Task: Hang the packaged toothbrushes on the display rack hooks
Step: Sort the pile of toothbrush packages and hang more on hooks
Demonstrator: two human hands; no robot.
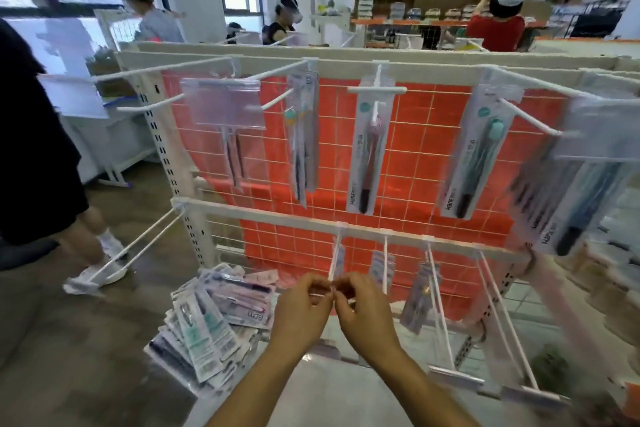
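At the lower hook's (334, 262) tip, left hand (302, 309) and right hand (363, 309), fingers curled; contents indiscernible.

The display rack (311, 217) looks like white-painted metal, its hooks (434, 283) thin smooth wire. The packaged toothbrushes (370, 149) hang in glossy clear plastic over printed card (reflections blur the print). A red backing sheet (412, 163) has a slight sheen. The floor (69, 340) appears matt wood-grain.
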